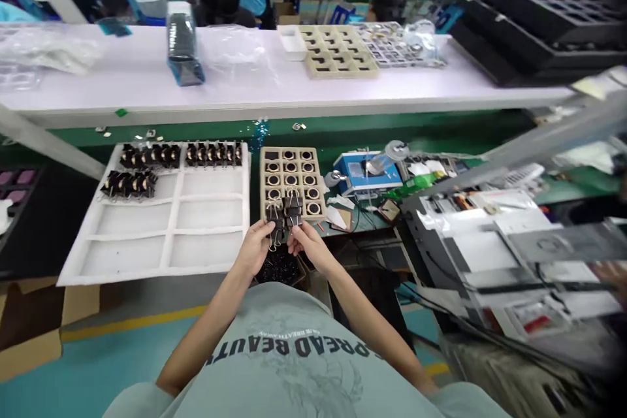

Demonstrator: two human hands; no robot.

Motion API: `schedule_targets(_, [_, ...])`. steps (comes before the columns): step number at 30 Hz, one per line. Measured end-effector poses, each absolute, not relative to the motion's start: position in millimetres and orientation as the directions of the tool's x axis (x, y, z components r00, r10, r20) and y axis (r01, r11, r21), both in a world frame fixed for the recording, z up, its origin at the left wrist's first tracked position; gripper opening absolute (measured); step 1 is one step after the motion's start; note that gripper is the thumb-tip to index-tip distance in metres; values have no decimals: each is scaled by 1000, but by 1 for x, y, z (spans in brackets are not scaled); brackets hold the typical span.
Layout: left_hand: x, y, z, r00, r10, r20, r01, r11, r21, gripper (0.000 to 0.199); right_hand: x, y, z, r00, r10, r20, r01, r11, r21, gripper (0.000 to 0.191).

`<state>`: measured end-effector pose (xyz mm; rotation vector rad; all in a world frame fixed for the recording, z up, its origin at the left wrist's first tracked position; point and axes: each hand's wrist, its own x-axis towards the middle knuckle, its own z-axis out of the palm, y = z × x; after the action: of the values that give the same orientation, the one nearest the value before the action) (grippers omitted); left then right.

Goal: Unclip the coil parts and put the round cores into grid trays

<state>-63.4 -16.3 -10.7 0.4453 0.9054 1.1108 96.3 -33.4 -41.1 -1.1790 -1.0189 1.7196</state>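
Note:
My left hand (257, 245) pinches a black binder clip (275, 225) with wire handles. My right hand (309, 245) grips a second black binder clip (293, 206), close beside the first. Whether a part sits in the jaws of either clip is hard to make out. Both hands are over the near edge of a beige compartment tray (317, 181), which holds round black parts with gold rims. To the left lies a white foam tray (169, 235); clipped round parts (128, 184) stand in rows in its far compartments. Below my hands a box holds many loose black clips (277, 268).
A blue device (368, 171) stands right of the beige tray, among papers and cables. Grey equipment (482, 251) fills the right side. Across the back runs a white shelf (235, 95) with trays, plastic bags and stacked black trays (543, 26). Other people sit beyond it.

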Motion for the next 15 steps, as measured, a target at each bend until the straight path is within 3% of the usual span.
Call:
schedule_targets(7, [-24, -7, -9, 252, 861, -441, -501, 506, 702, 37, 134, -49, -34, -147, 964, -223, -187, -248, -950, 46])
schedule_targets(15, [3, -6, -8, 115, 889, -444, -377, 452, 808, 48, 145, -71, -39, -39, 976, -215, -27, -216, -976, 36])
